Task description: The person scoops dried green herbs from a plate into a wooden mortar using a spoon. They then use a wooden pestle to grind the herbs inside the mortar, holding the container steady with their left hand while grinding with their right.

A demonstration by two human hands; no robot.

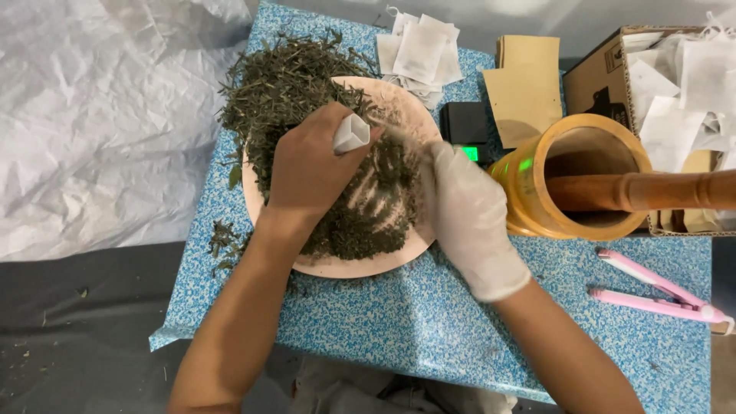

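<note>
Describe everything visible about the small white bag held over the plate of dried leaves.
The small white bag looks like thin, filter-type paper or fabric. Its mouth is held open in a roughly triangular shape, facing up and toward the gloved right hand. The bare left hand pinches it between the fingers, so only its upper part shows. It sits above the round pinkish plate heaped with dried leaves. Whether anything is inside cannot be told.
</note>
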